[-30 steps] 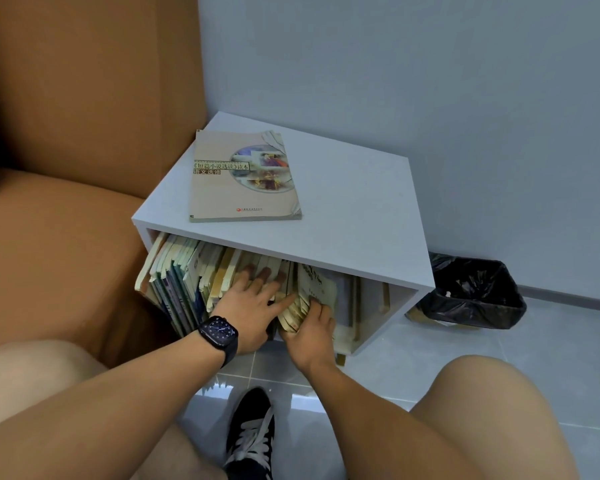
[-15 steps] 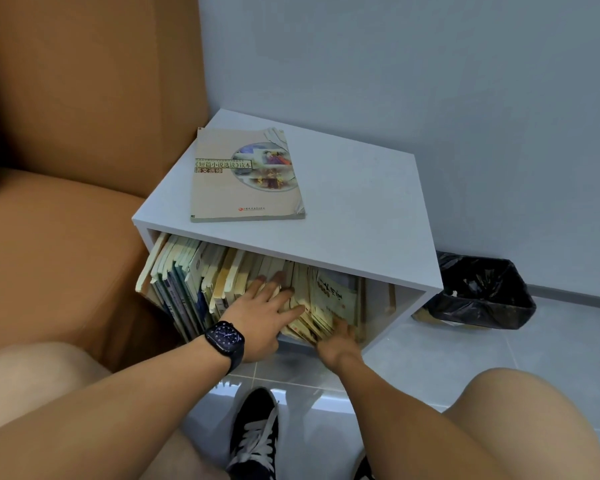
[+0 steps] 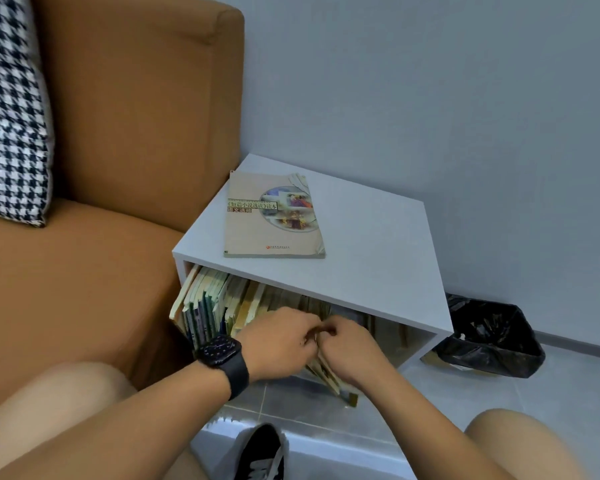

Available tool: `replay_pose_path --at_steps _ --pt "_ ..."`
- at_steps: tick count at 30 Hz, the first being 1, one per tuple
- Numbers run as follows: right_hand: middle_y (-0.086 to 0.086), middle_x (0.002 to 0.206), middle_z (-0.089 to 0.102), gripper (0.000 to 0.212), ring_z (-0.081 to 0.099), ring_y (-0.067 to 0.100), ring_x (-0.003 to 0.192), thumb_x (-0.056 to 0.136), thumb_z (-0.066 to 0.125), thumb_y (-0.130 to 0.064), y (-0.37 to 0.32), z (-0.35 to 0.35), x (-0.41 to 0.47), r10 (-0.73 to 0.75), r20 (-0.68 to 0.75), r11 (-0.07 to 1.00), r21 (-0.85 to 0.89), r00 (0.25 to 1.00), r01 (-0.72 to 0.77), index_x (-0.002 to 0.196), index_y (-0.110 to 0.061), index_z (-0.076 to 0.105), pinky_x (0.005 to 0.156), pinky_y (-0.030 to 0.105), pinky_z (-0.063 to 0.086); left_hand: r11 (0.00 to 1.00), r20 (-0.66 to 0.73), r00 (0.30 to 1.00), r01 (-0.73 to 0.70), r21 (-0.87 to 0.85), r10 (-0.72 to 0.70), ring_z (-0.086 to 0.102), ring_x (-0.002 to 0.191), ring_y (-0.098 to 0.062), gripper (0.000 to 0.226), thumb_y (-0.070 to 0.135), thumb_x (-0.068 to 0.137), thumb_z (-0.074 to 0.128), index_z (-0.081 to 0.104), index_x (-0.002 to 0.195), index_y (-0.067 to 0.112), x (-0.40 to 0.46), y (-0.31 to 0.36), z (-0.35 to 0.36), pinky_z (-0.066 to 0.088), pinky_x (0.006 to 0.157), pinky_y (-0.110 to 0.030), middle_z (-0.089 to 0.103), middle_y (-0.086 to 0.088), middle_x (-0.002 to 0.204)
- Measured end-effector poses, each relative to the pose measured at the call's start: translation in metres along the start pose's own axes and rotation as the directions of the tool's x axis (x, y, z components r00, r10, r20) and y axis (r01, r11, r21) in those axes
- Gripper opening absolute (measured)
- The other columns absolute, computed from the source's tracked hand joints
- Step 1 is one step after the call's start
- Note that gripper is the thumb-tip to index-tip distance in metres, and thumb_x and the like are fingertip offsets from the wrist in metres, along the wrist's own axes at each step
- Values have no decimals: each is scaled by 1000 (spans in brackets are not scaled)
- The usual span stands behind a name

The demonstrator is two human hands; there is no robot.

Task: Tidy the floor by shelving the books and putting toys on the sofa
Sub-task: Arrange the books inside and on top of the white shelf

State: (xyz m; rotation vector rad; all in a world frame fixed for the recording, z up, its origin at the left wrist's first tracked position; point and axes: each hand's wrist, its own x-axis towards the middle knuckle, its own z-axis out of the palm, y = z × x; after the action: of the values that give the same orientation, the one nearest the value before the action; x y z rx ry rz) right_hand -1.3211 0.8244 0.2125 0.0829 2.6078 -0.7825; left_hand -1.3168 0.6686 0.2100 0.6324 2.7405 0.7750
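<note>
Both hands are working at the mouth of a low white shelf [image 3: 378, 271] standing on the tiled floor [image 3: 499, 410] just beside the brown sofa [image 3: 118, 133]. The left hand [image 3: 278, 344], wearing a dark watch [image 3: 224, 358] on its wrist, is curling its fingers against the row of books [image 3: 219, 306] leaning inside the shelf, and the right hand [image 3: 350, 348] is meeting it, its fingers bent round the tops of a few books that are tilting out of the opening toward the floor. Motion blur is hiding exactly which spines each hand is gripping. A single beige book [image 3: 274, 216] is lying flat on top of the shelf. A houndstooth cushion [image 3: 11, 109] is resting on the sofa, and a black-lined bin [image 3: 489, 341] is sitting on the floor to the right of the shelf.
</note>
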Motion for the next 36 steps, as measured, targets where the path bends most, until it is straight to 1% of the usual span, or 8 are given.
replay_pose_path --at_steps 4,9,13,17,23,27,32,36 --pt "-14 98 66 23 58 1 87 98 47 -26 -39 -18 -24 -150 -207 982 86 967 171 108 -33 67 71 23 46 949 -301 945 28 -314 -128 63 67 -5 22 27 95 54 72 105 36 -27 2 -45 55 67 -32 70 10 79" --pt "-19 112 58 21 55 1 103 99 52 -28 -64 -23 -21 -304 -414 928 73 858 365 116 -35 62 87 20 47 885 -642 659 83 -458 -393 58 73 -2 21 20 95 57 67 110 31 -23 -12 -70 47 68 -26 65 15 90" --pt "-15 124 50 25 51 6 118 100 53 -26 -60 -35 0 -262 -466 928 117 845 353 123 -34 57 96 22 42 586 -454 579 52 -809 -678 53 116 -12 37 21 96 57 53 132 28 -19 -26 -81 46 92 -33 53 8 130" --pt "-6 139 51 37 50 11 125 101 52 -27 -59 -43 20 -161 -374 927 260 913 270 138 -29 54 94 22 37 344 -313 518 -39 -938 -796 63 100 -20 31 22 94 56 56 125 23 -21 -38 -93 53 98 -42 63 -4 111" --pt "-3 144 53 52 51 11 118 102 52 -30 -66 -54 36 -162 -308 924 287 938 254 152 -23 41 96 24 38 127 -153 617 -86 -988 -772 66 105 -27 8 13 101 52 55 108 11 -19 -38 -99 58 92 -42 60 -16 116" --pt "-3 123 60 56 54 13 111 98 59 -41 -66 -61 43 -57 -297 916 365 953 168 146 -17 47 92 26 39 16 -51 692 -58 -998 -720 64 73 -21 14 15 100 53 54 111 7 -17 -34 -99 54 59 -25 68 -20 103" --pt "-10 89 66 19 63 9 87 94 65 -38 -64 -59 44 -86 -270 949 272 959 162 97 -20 66 77 31 54 149 -7 810 99 -984 -586 63 58 -18 23 10 100 50 56 120 2 -15 -27 -84 47 44 -22 70 -14 85" --pt "-7 101 62 21 60 11 91 92 64 -30 -50 -67 38 -57 -276 949 283 959 138 110 -21 58 62 23 45 157 180 914 251 -955 -363 73 85 -32 31 4 95 55 57 126 3 -21 -25 -84 57 56 -27 73 -21 109"
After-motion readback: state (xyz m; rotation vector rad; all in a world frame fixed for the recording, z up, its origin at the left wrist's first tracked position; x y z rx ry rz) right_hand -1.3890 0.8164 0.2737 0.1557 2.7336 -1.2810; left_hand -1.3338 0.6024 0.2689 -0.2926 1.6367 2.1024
